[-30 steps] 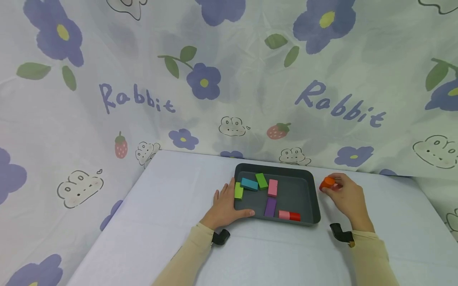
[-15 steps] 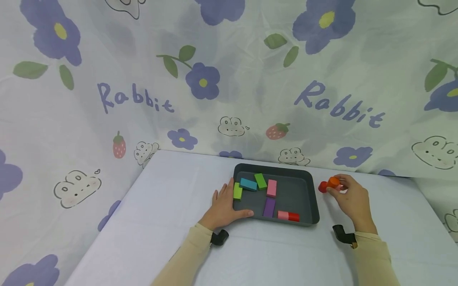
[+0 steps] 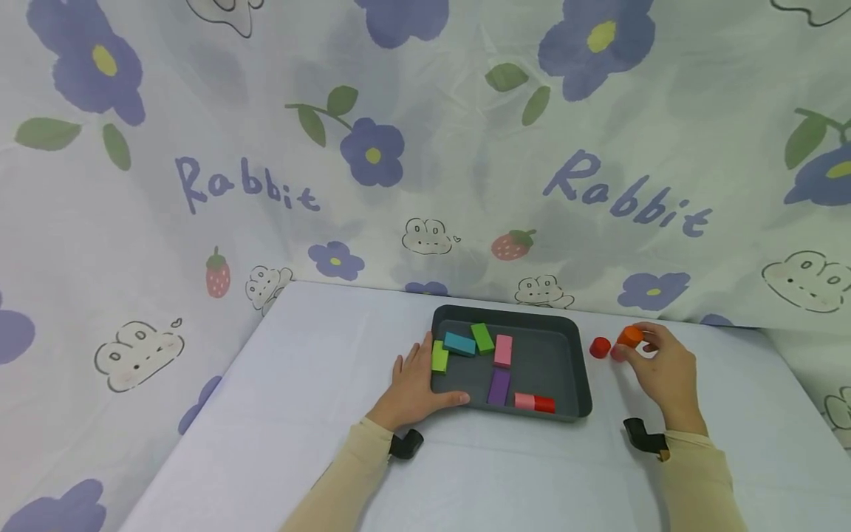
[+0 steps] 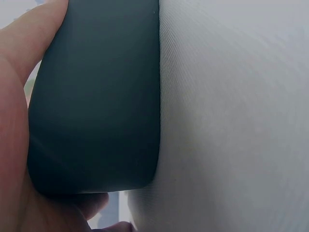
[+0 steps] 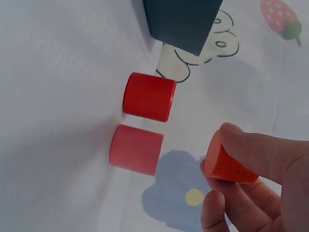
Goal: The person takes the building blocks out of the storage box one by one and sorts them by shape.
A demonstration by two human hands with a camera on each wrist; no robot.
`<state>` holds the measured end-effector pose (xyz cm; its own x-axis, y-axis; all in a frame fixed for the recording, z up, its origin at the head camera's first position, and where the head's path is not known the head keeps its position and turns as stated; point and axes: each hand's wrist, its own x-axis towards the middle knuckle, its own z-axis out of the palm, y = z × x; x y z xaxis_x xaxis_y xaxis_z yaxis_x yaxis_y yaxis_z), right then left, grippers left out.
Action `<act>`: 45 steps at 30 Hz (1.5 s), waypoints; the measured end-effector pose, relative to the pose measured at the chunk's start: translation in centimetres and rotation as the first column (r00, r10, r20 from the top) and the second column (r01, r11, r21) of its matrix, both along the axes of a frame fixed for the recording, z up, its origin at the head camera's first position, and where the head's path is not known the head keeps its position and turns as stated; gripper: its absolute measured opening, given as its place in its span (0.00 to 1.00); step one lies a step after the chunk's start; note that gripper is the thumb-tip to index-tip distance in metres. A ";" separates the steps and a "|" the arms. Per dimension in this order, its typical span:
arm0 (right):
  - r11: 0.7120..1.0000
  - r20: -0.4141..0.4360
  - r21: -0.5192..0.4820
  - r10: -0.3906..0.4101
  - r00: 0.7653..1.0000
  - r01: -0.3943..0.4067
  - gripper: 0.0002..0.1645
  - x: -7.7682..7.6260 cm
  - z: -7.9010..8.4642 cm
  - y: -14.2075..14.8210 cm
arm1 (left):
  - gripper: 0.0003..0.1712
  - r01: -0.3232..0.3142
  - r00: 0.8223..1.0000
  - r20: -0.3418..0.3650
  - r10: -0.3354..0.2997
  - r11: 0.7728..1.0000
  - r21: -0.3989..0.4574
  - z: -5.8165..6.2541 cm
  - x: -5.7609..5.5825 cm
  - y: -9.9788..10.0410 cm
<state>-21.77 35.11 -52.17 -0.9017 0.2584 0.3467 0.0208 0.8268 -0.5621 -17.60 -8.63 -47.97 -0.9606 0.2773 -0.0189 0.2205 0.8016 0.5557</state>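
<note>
My right hand (image 3: pixel 670 373) pinches an orange cylinder block (image 5: pixel 224 166) between thumb and fingers, right of the tray. In the right wrist view it is apart from the pink cylinder block (image 5: pixel 136 150) and red cylinder block (image 5: pixel 149 96), which stand side by side on the table. My left hand (image 3: pixel 415 388) rests at the near left corner of the dark grey tray (image 3: pixel 548 358), thumb over the front rim, fairly straight fingers along the left side. The left wrist view shows the tray's outer wall (image 4: pixel 101 106) against that hand.
Inside the tray lie a lime block (image 3: pixel 440 358), a blue block (image 3: pixel 460 343), a green block (image 3: pixel 482 338), a pink block (image 3: pixel 503 351), a purple block (image 3: pixel 499 387), and pink and red cylinders (image 3: pixel 544 404). A patterned cloth (image 3: pixel 425 185) hangs behind the white table (image 3: pixel 319 369).
My right hand has moved slightly right with the orange cylinder, uncovering the red one and then the pink one beside the tray. The left hand has stayed at the tray corner.
</note>
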 end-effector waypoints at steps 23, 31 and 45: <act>0.996 0.077 -0.011 -0.086 0.993 0.087 0.39 0.2 -0.2 1.0 | 0.74 -0.007 1.000 0.004 0.007 1.000 0.009 -0.1 0.2 -0.2; 0.994 0.094 -0.015 -0.106 0.990 0.108 0.34 0.0 -0.2 1.1 | 0.74 -0.005 1.000 -0.006 0.005 1.000 0.005 0.0 0.1 -0.2; 0.990 0.212 -0.101 -0.073 0.974 0.097 0.29 3.0 6.2 -2.2 | 0.74 0.001 1.000 -0.006 -0.001 1.000 0.005 -0.2 0.0 0.0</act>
